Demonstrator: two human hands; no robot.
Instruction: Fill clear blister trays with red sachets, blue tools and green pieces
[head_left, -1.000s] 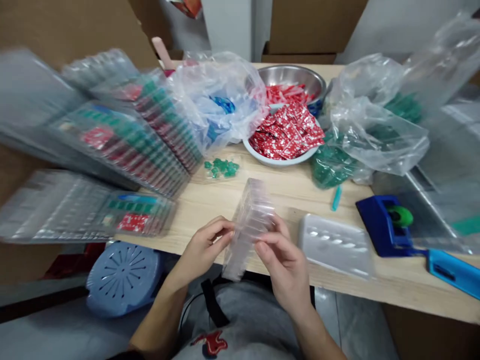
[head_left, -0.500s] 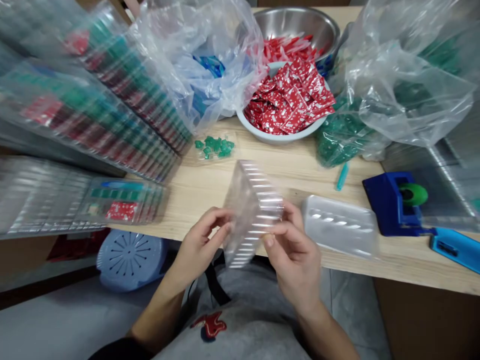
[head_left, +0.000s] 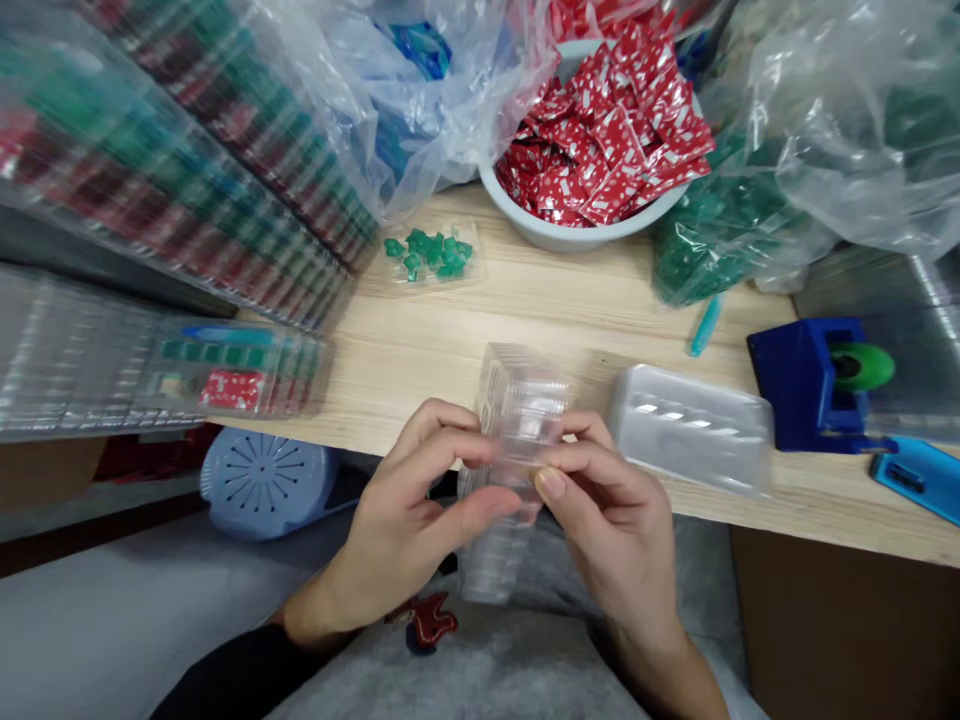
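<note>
A nested stack of clear plastic trays (head_left: 517, 400) is held on edge between my two hands, over the table's front edge. My left hand (head_left: 420, 500) has its fingers at the stack's left side and its thumb across the near face; the thumb tip is a little blurred. My right hand (head_left: 619, 510) pinches the right side between thumb and fingers. Just right of it, another clear plastic tray or stack (head_left: 690, 428) lies on the table (head_left: 420, 370). A shallow clear tray (head_left: 396, 275) with small green pieces (head_left: 431, 252) sits further back.
A bowl (head_left: 555, 235) of red patterned packets (head_left: 600, 140) stands at the back. Plastic bags (head_left: 847, 150) flank it. Filled clear boxes (head_left: 187, 190) are stacked at left. At right are a blue tape dispenser (head_left: 802, 380) and a turquoise stick (head_left: 705, 325). A blue stool (head_left: 266, 480) stands below.
The tray stack has turned in my hands, now showing its narrow side. My left hand has shifted slightly right, with its thumb over the stack. The camera view has tilted downward.
</note>
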